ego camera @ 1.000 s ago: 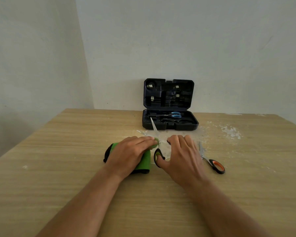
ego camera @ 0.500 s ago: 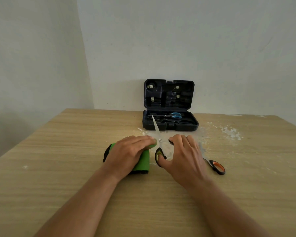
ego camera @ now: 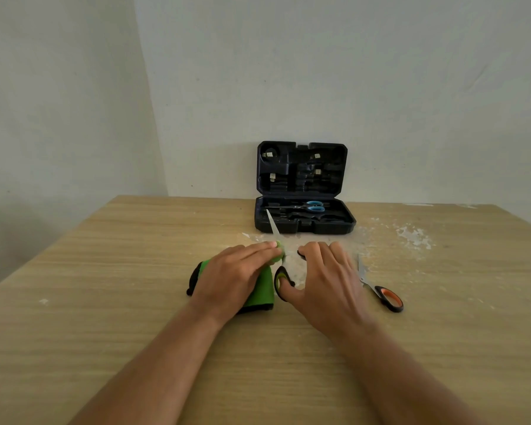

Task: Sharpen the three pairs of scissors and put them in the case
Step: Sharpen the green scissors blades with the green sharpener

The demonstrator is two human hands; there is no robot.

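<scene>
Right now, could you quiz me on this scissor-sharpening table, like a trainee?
1. True or false: the blue-handled scissors already lie in the open case.
2. Which scissors lie untouched on the table? A green-handled, B orange-handled, C blue-handled.
3. Fill in: the left hand presses on the green ____.

Key: 1 true; 2 B; 3 sharpener.

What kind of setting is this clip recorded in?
Likely a plain indoor room with a makeshift workbench: a bare wooden table against white walls, holding an open tool case, with white residue on the top.
</scene>
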